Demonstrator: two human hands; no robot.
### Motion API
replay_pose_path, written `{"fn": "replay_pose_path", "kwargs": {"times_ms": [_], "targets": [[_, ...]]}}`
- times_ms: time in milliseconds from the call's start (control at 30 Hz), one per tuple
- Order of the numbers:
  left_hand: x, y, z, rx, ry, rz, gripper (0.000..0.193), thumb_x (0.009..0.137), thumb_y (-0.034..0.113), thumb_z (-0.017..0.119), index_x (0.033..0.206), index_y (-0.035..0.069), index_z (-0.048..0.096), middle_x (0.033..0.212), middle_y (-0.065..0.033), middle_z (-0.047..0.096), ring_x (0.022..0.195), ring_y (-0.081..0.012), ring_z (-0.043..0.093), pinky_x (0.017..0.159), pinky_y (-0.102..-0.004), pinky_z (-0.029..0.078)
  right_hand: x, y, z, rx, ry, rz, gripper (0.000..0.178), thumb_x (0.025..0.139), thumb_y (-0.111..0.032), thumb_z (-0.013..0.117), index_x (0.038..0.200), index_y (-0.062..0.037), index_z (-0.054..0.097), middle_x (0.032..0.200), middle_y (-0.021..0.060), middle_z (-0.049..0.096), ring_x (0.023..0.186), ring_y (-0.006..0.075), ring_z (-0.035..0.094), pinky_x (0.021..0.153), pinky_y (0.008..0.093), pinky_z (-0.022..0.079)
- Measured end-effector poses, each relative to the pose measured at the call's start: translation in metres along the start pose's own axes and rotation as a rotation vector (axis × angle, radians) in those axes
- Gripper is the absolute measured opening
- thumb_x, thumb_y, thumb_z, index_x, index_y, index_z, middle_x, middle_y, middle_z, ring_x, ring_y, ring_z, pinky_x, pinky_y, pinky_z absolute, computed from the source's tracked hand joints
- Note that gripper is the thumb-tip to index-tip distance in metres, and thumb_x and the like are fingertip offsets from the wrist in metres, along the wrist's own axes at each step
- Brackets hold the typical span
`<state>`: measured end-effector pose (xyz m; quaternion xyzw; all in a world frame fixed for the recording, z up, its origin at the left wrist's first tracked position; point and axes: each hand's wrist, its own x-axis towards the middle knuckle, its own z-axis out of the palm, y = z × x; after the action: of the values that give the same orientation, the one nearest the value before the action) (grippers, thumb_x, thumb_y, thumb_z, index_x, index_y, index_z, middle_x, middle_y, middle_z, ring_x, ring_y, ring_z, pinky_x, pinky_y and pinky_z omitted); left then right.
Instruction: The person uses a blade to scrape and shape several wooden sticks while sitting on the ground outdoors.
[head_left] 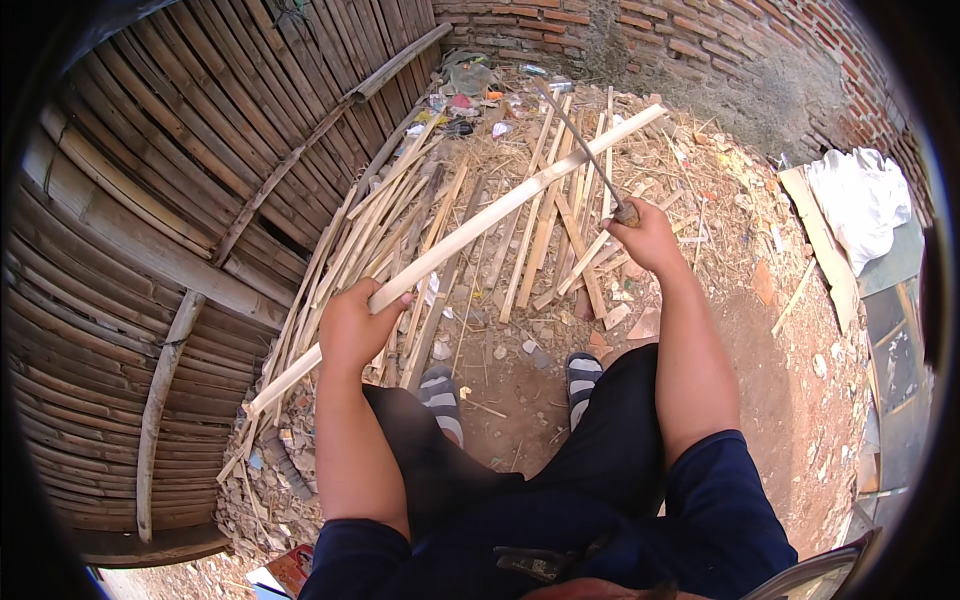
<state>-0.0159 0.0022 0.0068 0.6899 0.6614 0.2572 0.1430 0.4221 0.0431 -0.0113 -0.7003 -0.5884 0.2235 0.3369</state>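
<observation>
My left hand [354,330] is closed around a long pale bamboo slat [470,228]. The slat slants from the lower left up to the far right, with a node along its upper half. In my right hand [645,238] is the handle of a machete [596,164], fingers wrapped round it. Its thin dark blade, seen nearly edge-on, points away and to the left. In this view the blade crosses the slat near the node; whether they touch I cannot tell.
Loose slats [532,235] lie scattered over rubble and straw ahead of my feet. A bamboo wall [180,150] rises at the left, a brick wall [690,45] at the back. At the right are a white sack [862,205] and a leaning board [822,245].
</observation>
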Motion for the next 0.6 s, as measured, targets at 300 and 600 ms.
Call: {"fn": "replay_pose_path", "kwargs": {"times_ms": [300,600], "targets": [[-0.002,0.010,0.015,0.035,-0.039,-0.004,0.047,0.085,0.053,0.084,0.091,0.007,0.077,0.072,-0.0159,0.070,0.070,-0.0379,0.069,0.067,-0.0478,0.053,-0.028,-0.051,0.036,-0.246,-0.308,-0.299,0.038,0.085,-0.031,0.083,0.112,-0.0048,0.074,0.095,0.0222,0.075,0.091,0.0397,0.073,0.081,0.0484,0.056],[-0.003,0.001,0.005,0.033,-0.032,0.019,0.043,0.085,0.044,0.088,0.093,0.003,0.076,0.069,-0.0152,0.067,0.063,-0.0309,0.066,0.062,-0.0428,0.050,-0.019,-0.053,0.030,-0.217,-0.255,-0.265,0.037,0.084,-0.030,0.082,0.111,-0.0056,0.075,0.094,0.0224,0.075,0.091,0.0421,0.072,0.082,0.0492,0.056]]}}
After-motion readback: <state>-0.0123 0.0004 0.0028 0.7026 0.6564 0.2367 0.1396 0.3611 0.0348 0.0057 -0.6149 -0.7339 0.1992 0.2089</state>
